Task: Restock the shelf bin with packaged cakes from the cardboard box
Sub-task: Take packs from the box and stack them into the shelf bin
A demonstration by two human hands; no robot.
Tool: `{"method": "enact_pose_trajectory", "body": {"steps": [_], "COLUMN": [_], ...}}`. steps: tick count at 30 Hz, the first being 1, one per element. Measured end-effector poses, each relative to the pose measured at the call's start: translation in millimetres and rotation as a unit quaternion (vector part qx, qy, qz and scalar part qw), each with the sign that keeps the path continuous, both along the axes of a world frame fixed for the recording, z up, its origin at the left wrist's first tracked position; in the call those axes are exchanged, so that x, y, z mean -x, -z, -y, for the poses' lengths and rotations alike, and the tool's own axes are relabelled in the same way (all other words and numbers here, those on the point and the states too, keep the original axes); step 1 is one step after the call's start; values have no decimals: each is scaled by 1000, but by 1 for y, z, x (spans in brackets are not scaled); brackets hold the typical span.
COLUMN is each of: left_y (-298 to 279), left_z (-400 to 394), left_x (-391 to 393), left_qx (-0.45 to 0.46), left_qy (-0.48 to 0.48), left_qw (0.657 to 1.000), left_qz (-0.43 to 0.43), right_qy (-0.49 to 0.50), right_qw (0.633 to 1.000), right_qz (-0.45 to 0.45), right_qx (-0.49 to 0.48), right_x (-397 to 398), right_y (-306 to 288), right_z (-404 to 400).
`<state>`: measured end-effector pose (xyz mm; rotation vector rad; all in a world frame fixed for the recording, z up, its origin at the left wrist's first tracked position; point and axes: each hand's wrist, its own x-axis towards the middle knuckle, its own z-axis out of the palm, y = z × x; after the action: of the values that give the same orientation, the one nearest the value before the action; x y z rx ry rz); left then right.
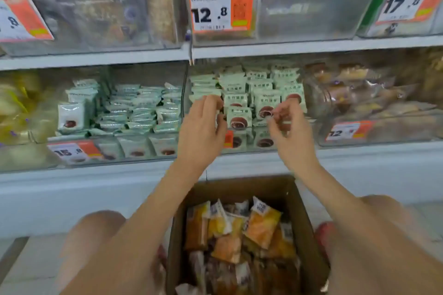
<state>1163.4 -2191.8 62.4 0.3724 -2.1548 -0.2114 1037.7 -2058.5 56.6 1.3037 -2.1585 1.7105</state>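
A clear shelf bin (247, 149) on the middle shelf holds several pale green packaged cakes (263, 100) standing in rows. My left hand (203, 127) reaches into the bin's left side, its fingers curled round the edge of a cake packet there. My right hand (288, 127) hovers at the bin's right side with fingers loosely curled just in front of a packet, holding nothing that I can see. Below, between my knees, an open cardboard box (242, 187) holds several orange and yellow packets (262, 225).
A neighbouring bin (134, 148) on the left holds similar pale packets; the one on the right (374, 132) holds brown cakes in clear wrap. Upper-shelf bins carry orange price tags (221, 9). My knees (96, 230) flank the box on the floor.
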Motion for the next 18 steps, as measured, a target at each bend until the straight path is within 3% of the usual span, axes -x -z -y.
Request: {"method": "enact_pose_trajectory", "body": {"steps": [3,6,9,12,18], "left_y": [86,157,215,252,277], "left_z": [-22,-41,-53,-64,-73], "left_x": [-17,-34,-56,-71,-65], "left_qx": [-100,-204,-296,-369,-453], "left_qy": [7,9,-6,-17,0], "left_qw": [986,934,865,810,750], "left_qz": [137,293,406,457,482], "right_qy": [-48,-123,-117,-40,133], "right_qw": [980,900,820,803,782], "right_qz": [50,50,118,169,442], "right_qx": [-188,-415,-548,-570,-418], "right_x": [-9,-12,-14,-8,-7], "right_y": [91,164,208,244,275], "right_z": [-21,-42,-53,-56,-43]}}
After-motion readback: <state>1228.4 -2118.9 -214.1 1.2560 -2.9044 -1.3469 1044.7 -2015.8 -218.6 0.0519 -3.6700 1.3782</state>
